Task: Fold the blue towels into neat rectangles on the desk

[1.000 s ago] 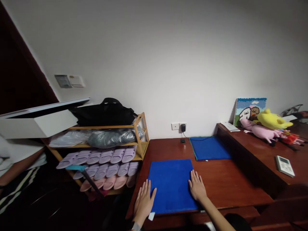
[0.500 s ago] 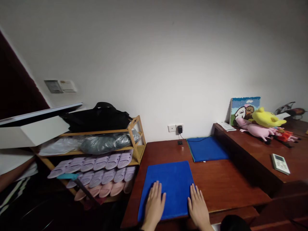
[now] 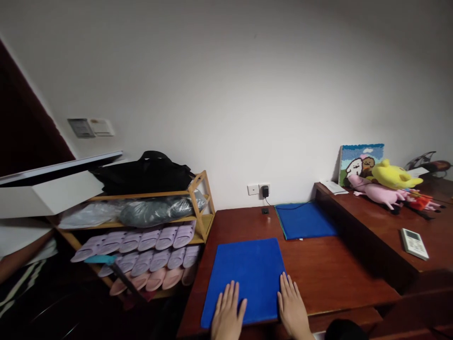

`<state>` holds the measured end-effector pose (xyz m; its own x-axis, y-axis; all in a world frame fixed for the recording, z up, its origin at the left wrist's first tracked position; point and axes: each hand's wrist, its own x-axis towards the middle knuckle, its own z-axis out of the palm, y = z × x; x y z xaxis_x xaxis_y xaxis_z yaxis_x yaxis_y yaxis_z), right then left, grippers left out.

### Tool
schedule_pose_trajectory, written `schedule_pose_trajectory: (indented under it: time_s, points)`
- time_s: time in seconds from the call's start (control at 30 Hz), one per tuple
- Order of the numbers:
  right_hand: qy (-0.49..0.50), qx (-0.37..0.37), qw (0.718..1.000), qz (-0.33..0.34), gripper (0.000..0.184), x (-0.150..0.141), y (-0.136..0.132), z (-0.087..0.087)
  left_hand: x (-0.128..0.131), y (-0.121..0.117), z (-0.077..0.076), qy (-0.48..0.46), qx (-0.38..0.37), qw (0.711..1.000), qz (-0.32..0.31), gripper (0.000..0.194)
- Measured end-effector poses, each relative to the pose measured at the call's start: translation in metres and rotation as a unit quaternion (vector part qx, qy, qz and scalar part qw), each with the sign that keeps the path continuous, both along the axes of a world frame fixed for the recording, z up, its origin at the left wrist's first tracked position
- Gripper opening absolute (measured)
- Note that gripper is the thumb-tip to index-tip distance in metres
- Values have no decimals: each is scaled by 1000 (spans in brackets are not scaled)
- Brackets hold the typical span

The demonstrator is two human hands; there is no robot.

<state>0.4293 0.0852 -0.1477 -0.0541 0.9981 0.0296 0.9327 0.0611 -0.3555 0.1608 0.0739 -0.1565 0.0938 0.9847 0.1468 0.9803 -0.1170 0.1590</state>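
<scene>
A flat blue cloth [image 3: 249,267] lies spread near the front edge of the brown wooden desk [image 3: 240,221]. Flat on its lower left part rests my left hand [image 3: 228,311], palm down, with the fingers stretched out and the thumb apart. My right hand [image 3: 292,304] lies palm down at the cloth's right edge, fingers extended, partly over the cloth and partly over the wood. Neither hand grips anything. Farther back on the desk is a second blue cloth [image 3: 306,219] with a green edge, folded or laid flat against the raised side.
Left of the desk stands a wooden rack [image 3: 201,208] with slippers [image 3: 159,259], wrapped bundles and a black bag [image 3: 148,174]. On the higher surface at right lie plush toys [image 3: 392,174] and a white remote [image 3: 414,243]. A black plug [image 3: 265,191] sits in the wall socket. Someone's arm shows at far left.
My left hand has slid back toward me along the cloth, its fingers spreading slightly. My right hand has stayed nearly in place at the right edge.
</scene>
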Motion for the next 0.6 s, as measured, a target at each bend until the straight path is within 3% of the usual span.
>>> schedule_pose_trajectory:
  time_s: [0.13,0.23,0.4,0.6]
  points:
    - [-7,-3,1000,-1,66,0,3,-2,-50,-16,-4,27,-6,996,89,70]
    - [-3,20,1000,-5,65,1,4,-12,-53,-21,-3,27,9,995,94,71]
    - [12,111,994,3,63,8,-6,-44,-46,-21,-2,28,25,995,89,71]
    - [32,206,978,25,61,17,-9,-71,-69,-15,-8,14,15,996,87,68]
